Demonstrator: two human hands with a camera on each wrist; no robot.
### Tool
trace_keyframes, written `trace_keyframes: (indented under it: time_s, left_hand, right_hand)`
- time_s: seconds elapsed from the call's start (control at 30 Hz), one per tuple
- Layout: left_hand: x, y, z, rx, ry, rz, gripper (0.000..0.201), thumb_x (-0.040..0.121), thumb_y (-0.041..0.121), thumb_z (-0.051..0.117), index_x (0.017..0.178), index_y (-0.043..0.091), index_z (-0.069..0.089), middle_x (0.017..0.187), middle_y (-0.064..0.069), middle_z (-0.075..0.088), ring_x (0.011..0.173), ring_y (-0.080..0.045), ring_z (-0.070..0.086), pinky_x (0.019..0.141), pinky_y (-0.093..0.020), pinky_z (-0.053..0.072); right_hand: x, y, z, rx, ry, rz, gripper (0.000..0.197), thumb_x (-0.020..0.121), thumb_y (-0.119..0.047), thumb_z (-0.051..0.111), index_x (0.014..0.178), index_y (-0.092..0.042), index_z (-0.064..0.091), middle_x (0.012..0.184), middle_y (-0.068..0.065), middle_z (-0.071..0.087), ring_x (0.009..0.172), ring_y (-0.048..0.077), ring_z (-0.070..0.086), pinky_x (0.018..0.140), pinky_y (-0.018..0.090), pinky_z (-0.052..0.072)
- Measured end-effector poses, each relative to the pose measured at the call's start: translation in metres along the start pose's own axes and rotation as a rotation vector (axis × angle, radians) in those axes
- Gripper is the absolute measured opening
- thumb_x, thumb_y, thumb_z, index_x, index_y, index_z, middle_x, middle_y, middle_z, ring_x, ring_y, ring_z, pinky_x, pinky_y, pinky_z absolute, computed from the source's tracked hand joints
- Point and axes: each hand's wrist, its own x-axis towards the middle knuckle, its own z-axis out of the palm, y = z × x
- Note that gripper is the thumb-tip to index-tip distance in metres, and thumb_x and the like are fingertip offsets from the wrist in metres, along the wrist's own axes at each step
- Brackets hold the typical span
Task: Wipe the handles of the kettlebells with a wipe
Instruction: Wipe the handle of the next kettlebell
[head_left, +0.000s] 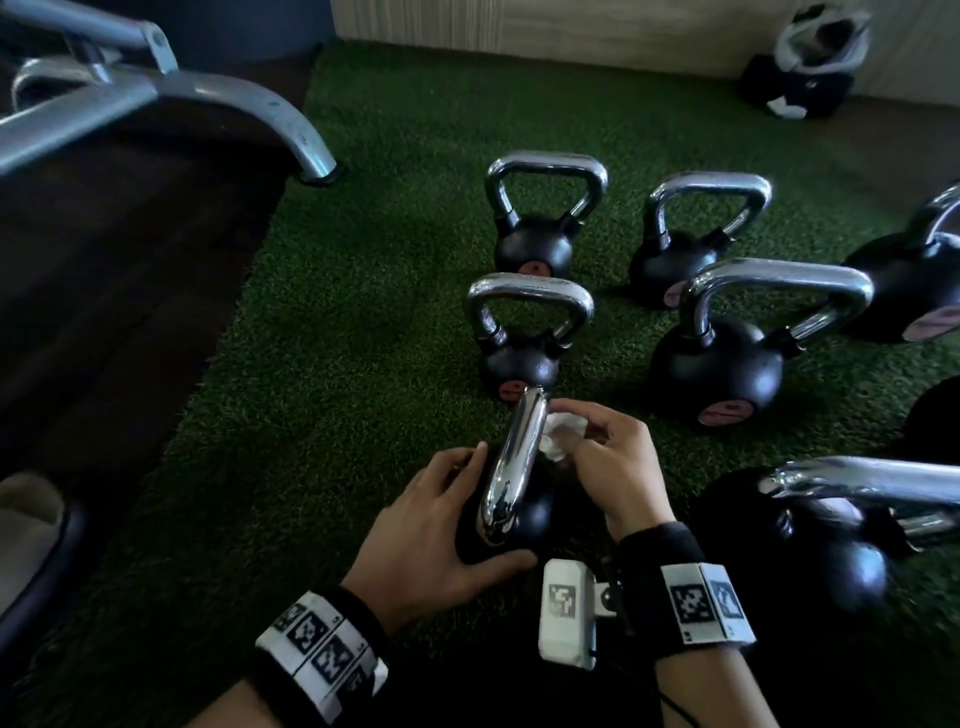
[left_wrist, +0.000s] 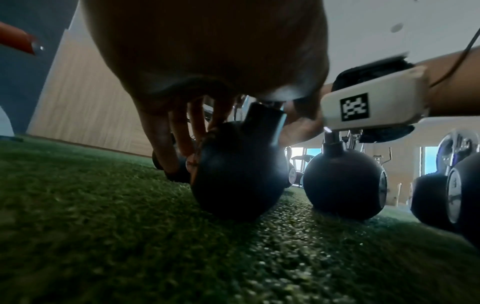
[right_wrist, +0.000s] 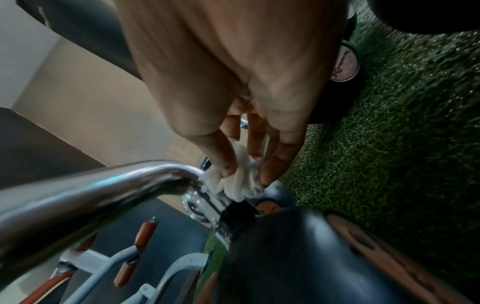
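A black kettlebell (head_left: 519, 525) with a chrome handle (head_left: 514, 462) stands on the green turf right in front of me. My left hand (head_left: 467, 514) grips its round body, fingers (left_wrist: 176, 135) on one side and thumb on the other. My right hand (head_left: 582, 436) pinches a crumpled white wipe (head_left: 561, 434) against the far leg of that handle. In the right wrist view the wipe (right_wrist: 239, 183) sits just above the black collar where the handle (right_wrist: 103, 185) bends down.
Several more chrome-handled kettlebells stand on the turf (head_left: 337, 364), one just beyond (head_left: 524, 358), others to the right (head_left: 722, 374) and near right (head_left: 831, 540). A grey machine frame (head_left: 208, 98) and dark flooring lie left. A black bag (head_left: 800, 73) sits by the far wall.
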Motion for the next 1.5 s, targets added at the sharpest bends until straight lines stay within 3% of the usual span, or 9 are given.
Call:
trace_keyframes:
  time_s: [0.13, 0.33, 0.53, 0.7, 0.8, 1.1, 1.2, 1.3, 1.5]
  left_hand:
    - [0.004, 0.004, 0.007, -0.129, 0.085, 0.027, 0.083, 0.084, 0.076, 0.059, 0.151, 0.028, 0.049, 0.146, 0.011, 0.048, 0.127, -0.009, 0.059, 0.106, -0.03, 0.051]
    - [0.016, -0.012, -0.018, -0.245, 0.03, 0.216, 0.043, 0.084, 0.043, 0.081, 0.121, 0.027, 0.066, 0.116, 0.032, 0.059, 0.103, 0.019, 0.058, 0.091, -0.006, 0.044]
    - [0.033, -0.021, -0.031, -0.231, -0.067, 0.21, 0.046, 0.083, 0.047, 0.082, 0.125, 0.036, 0.068, 0.09, 0.035, 0.067, 0.084, 0.018, 0.065, 0.073, -0.01, 0.047]
    - [0.038, -0.029, -0.031, -0.34, -0.034, 0.092, 0.021, 0.079, 0.043, 0.088, 0.078, 0.024, 0.079, 0.068, 0.031, 0.069, 0.06, 0.013, 0.062, 0.059, -0.007, 0.041]
    - [0.043, -0.029, -0.033, -0.344, -0.08, 0.031, 0.038, 0.078, 0.058, 0.083, 0.096, 0.024, 0.082, 0.087, 0.023, 0.078, 0.077, 0.007, 0.071, 0.07, -0.019, 0.056]
    - [0.027, -0.021, -0.019, -0.41, 0.057, -0.098, 0.025, 0.073, 0.049, 0.09, 0.075, 0.027, 0.078, 0.08, 0.025, 0.076, 0.077, 0.009, 0.071, 0.069, -0.01, 0.052]
    - [0.036, -0.032, -0.036, -0.354, -0.17, -0.019, 0.019, 0.076, 0.043, 0.091, 0.079, 0.031, 0.077, 0.082, 0.024, 0.076, 0.08, 0.009, 0.07, 0.073, -0.018, 0.054]
    - [0.055, -0.052, -0.057, -0.326, -0.467, -0.03, 0.034, 0.085, 0.011, 0.082, 0.091, 0.044, 0.076, 0.095, 0.023, 0.078, 0.094, 0.006, 0.072, 0.085, -0.018, 0.055]
    - [0.131, -0.081, -0.059, -0.325, -0.263, -0.212, 0.061, 0.087, 0.016, 0.083, 0.14, 0.036, 0.058, 0.126, 0.009, 0.071, 0.107, -0.006, 0.071, 0.103, -0.033, 0.056]
  right_hand:
    - [0.009, -0.009, 0.002, -0.023, -0.191, -0.058, 0.041, 0.075, 0.0, 0.065, 0.102, -0.028, 0.081, 0.089, -0.008, 0.079, 0.084, 0.005, 0.071, 0.078, 0.028, 0.057]
    - [0.009, -0.008, -0.008, -0.25, -0.271, -0.104, 0.027, 0.067, -0.022, 0.077, 0.094, -0.023, 0.076, 0.084, 0.004, 0.076, 0.075, 0.01, 0.068, 0.082, 0.051, 0.061]
    - [-0.016, -0.001, -0.036, -0.335, -0.194, -0.18, 0.019, 0.068, -0.019, 0.091, 0.077, -0.03, 0.078, 0.071, -0.008, 0.075, 0.059, -0.005, 0.059, 0.06, 0.015, 0.048]
    - [-0.031, 0.004, -0.047, -0.398, -0.156, -0.227, 0.026, 0.06, -0.022, 0.093, 0.073, -0.039, 0.078, 0.069, -0.012, 0.071, 0.058, -0.006, 0.055, 0.056, 0.011, 0.042]
    - [-0.04, 0.006, -0.048, -0.399, -0.145, -0.23, 0.031, 0.06, -0.021, 0.095, 0.073, -0.042, 0.075, 0.067, -0.025, 0.069, 0.062, -0.009, 0.061, 0.059, 0.007, 0.041]
    - [-0.037, 0.007, -0.049, -0.389, -0.086, -0.225, 0.027, 0.06, -0.02, 0.096, 0.08, -0.029, 0.081, 0.071, -0.021, 0.074, 0.067, -0.008, 0.065, 0.061, 0.006, 0.044]
    - [-0.036, -0.007, -0.061, -0.498, -0.147, -0.198, 0.033, 0.057, -0.018, 0.096, 0.083, -0.031, 0.08, 0.072, -0.017, 0.073, 0.069, -0.01, 0.063, 0.064, 0.005, 0.044]
    - [-0.033, -0.027, -0.079, -0.508, -0.043, -0.242, 0.044, 0.055, -0.012, 0.094, 0.089, -0.034, 0.077, 0.085, -0.016, 0.075, 0.084, -0.005, 0.067, 0.071, 0.004, 0.044]
    - [-0.013, -0.066, -0.083, -0.262, 0.14, -0.266, 0.042, 0.064, -0.015, 0.095, 0.097, -0.036, 0.079, 0.102, -0.015, 0.074, 0.089, 0.007, 0.074, 0.085, 0.038, 0.061]
